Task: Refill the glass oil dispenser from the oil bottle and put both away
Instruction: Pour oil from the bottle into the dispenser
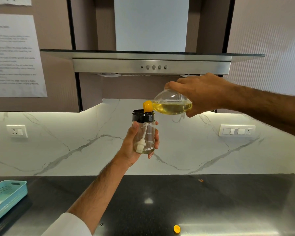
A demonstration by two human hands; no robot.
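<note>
I see left hand (134, 147) fingers curled around dispenser (144, 133); right hand (203, 94) at 2 o'clock grips tilted oil bottle (170, 104), its spout over dispenser's mouth

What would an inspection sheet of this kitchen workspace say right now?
Surface: dark polished counter, reflecting light.
Job's things: oil bottle tilted, yellow spout over the glass oil dispenser; both held in the air.
Clutter: yellow cap on the counter; teal basket at left.
Hands: left hand grips the dispenser; right hand grips the bottle.
Cables: nothing seen.
Surroundings: steel range hood, marble backsplash, wall sockets, taped paper sheet.
</note>
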